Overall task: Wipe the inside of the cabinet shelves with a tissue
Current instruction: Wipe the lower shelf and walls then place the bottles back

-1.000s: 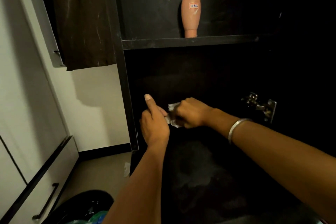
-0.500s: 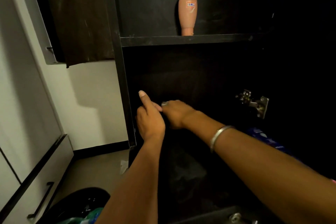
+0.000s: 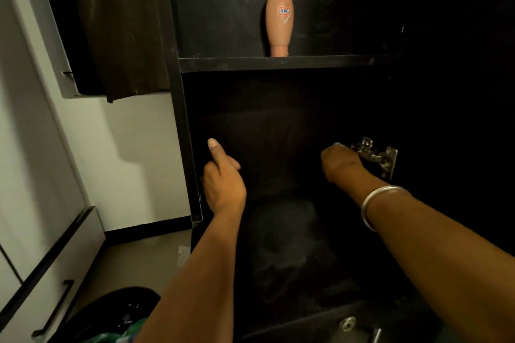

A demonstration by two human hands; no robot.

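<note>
The dark cabinet's lower shelf (image 3: 284,245) shows dusty grey smears on its floor. My right hand (image 3: 341,161) reaches deep to the back right of this shelf, just left of a metal hinge (image 3: 376,156). Its fingers are curled shut, and the tissue lies hidden under them. My left hand (image 3: 223,186) rests by the cabinet's left side panel (image 3: 181,133), thumb pointing up and fingers curled, with nothing seen in it. A silver bangle sits on my right wrist.
An upside-down peach bottle (image 3: 278,22) stands on the upper shelf (image 3: 278,62). A second metal fitting (image 3: 351,324) shows at the cabinet's front edge. A black bin (image 3: 111,315) sits on the floor at lower left, beside white drawers (image 3: 55,273).
My right hand slid from beside my left hand across the shelf to the back right, near the hinge. The tissue, visible a second ago, is now covered. My left hand stayed put.
</note>
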